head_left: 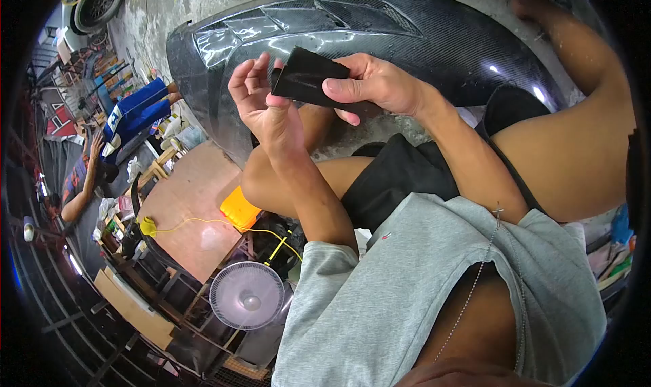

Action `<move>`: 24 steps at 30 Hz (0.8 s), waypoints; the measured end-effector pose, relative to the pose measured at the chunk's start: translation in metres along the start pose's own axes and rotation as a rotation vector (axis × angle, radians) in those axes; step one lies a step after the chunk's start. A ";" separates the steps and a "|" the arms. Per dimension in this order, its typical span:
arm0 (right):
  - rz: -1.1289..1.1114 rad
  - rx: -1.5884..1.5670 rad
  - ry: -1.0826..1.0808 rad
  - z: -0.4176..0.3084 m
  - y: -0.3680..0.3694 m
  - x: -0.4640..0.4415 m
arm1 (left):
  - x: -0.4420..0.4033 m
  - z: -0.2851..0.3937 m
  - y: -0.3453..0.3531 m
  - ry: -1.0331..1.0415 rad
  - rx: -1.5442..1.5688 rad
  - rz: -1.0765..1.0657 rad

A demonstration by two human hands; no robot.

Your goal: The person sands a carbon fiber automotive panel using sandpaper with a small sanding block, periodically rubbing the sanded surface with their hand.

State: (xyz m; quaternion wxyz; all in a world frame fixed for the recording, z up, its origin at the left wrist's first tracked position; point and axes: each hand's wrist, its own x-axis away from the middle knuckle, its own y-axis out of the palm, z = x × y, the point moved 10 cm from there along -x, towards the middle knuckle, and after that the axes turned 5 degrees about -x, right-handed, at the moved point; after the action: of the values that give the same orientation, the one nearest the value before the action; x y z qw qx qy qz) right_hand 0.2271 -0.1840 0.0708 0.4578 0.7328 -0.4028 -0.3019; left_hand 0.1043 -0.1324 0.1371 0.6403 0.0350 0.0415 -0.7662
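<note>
A dark folded piece of sandpaper point(305, 77) is held up between my two hands. My right hand point(388, 87) is closed on its right end, thumb flat on top and fingers underneath. At the left edge, my left hand point(268, 112) has its thumb against the lower corner and a fingertip showing behind the sheet; its other fingers are spread and slightly curled. Just beyond both hands lies a glossy black carbon-fibre car fender point(461, 55) with slotted vents, on the concrete floor. My bent legs are beside it.
To the left are a brown board point(190, 207), a yellow-orange container point(240, 207) with a yellow cord, and a round fan point(247, 295). Farther off, another person point(85, 177) is near a blue object point(139, 109) among cluttered shelves. A car wheel point(97, 9) shows at the top left.
</note>
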 end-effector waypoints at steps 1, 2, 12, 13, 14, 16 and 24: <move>-0.012 0.036 -0.010 -0.001 0.002 0.001 | 0.001 0.002 -0.004 0.007 -0.026 0.028; -0.005 0.047 -0.022 -0.001 0.000 0.001 | 0.003 0.004 -0.006 0.036 -0.027 0.050; 0.130 0.099 -0.104 0.012 -0.025 -0.008 | 0.018 0.025 0.007 0.030 -0.533 0.379; 0.163 0.158 -0.121 0.010 -0.028 -0.008 | 0.019 0.023 0.007 0.013 -0.541 0.397; 0.196 0.218 -0.138 0.006 -0.032 -0.009 | 0.018 0.023 0.012 -0.004 -0.548 0.414; 0.255 0.314 -0.216 -0.001 -0.034 -0.008 | 0.019 0.027 0.018 -0.007 -0.589 0.404; 0.250 0.712 -0.316 0.020 -0.007 0.011 | 0.055 0.016 -0.019 -0.127 -0.360 0.419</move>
State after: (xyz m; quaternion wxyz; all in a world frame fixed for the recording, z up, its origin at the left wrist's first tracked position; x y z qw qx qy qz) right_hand 0.2181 -0.2002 0.0560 0.1410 0.7356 -0.6334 -0.1944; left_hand 0.0764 -0.1845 0.1478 0.7818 -0.1198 0.1286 -0.5982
